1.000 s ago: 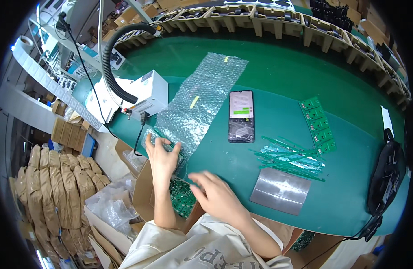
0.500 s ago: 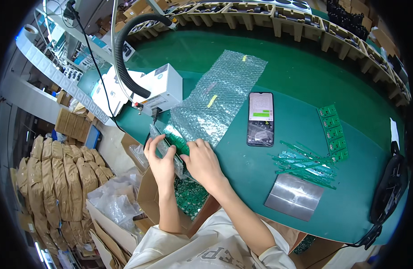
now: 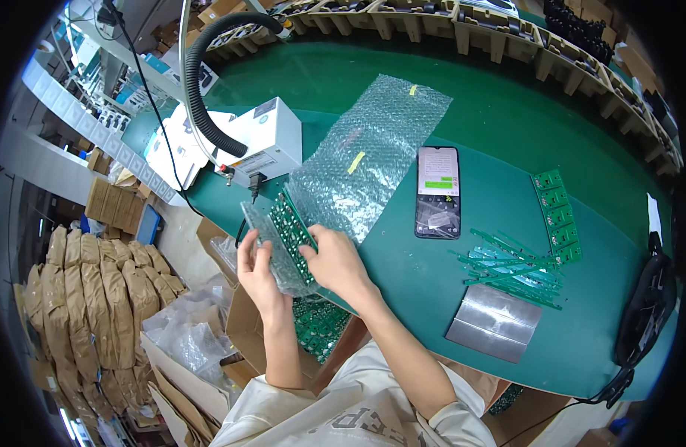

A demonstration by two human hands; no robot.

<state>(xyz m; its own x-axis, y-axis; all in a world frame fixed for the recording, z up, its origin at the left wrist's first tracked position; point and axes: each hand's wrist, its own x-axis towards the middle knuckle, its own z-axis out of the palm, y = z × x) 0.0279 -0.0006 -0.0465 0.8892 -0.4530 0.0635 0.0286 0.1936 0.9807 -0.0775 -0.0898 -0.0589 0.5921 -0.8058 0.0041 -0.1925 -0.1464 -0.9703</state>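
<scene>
My left hand (image 3: 258, 268) and my right hand (image 3: 335, 257) hold a stack of green circuit boards (image 3: 292, 227) wrapped in a piece of bubble wrap (image 3: 272, 246), lifted at the near left edge of the green table (image 3: 402, 290). A long sheet of bubble wrap (image 3: 369, 153) with yellow tape lies on the table just beyond the boards. A black phone (image 3: 437, 191) with a lit screen lies to the right of the sheet.
A white box device (image 3: 265, 141) with a black corrugated hose (image 3: 198, 82) stands at the left. Green board strips (image 3: 510, 264), a panel of small green boards (image 3: 557, 212) and a silver foil bag (image 3: 496, 322) lie right. An open carton with green boards (image 3: 317, 324) sits below the table edge.
Both hands have lifted the wrapped boards off the table edge and tilted them upright; a second earlier the right hand was lower, by the carton.
</scene>
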